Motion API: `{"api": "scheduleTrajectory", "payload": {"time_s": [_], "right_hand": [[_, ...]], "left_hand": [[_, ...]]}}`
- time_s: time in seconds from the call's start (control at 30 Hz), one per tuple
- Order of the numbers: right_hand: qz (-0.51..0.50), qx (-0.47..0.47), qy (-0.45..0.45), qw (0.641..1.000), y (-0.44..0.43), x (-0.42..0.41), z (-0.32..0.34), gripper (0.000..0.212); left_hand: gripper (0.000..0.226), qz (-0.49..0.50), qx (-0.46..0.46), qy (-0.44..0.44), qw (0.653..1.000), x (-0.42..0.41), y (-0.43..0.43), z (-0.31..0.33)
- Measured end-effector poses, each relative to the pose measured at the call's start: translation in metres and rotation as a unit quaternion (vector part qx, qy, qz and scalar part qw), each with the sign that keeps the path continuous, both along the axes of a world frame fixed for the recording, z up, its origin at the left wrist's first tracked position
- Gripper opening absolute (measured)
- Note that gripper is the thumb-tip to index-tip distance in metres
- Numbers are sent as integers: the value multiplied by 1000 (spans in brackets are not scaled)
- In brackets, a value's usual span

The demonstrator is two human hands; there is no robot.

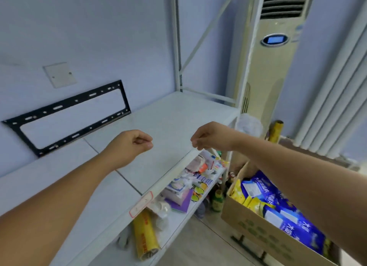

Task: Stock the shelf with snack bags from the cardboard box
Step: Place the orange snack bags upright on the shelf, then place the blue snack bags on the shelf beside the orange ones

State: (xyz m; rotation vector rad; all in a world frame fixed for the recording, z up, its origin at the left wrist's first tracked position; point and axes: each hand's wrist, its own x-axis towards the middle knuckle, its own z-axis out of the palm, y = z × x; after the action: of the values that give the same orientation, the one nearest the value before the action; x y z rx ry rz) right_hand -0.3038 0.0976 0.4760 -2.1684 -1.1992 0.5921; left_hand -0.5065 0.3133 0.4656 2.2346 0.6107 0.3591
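Both hands are clenched on nothing. The left hand (137, 143) hangs over the middle of the white shelf's (164, 122) bare top board. The right hand (207, 136), fingers curled downward, hangs over that board's front edge towards its right end.

One black metal bracket (69, 114) sits on the wall behind the board's left part. On the lower board, one yellow roll of film (145, 234) lies near the front edge at the left, with a jumble of small packets (190, 188) further right, too mixed to count.

Right of the shelf stands one open brown cardboard box (256, 229) holding blue snack bags (294, 230), at least three, and yellow snack bags (237, 192), at least two. The right forearm hides the rest.
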Motion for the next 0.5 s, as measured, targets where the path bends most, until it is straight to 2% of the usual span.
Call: {"api": "scheduleTrajectory", "payload": {"time_s": [0.23,0.5], "right_hand": [[-134,-36,-36,990,-157,40,-11,17],[-234,-80,-3,969,-259,63,-46,21]], "left_hand": [[10,-168,-4,10,986,120,-114,-12],[15,-285,-20,54,957,209,-190,-45]]}}
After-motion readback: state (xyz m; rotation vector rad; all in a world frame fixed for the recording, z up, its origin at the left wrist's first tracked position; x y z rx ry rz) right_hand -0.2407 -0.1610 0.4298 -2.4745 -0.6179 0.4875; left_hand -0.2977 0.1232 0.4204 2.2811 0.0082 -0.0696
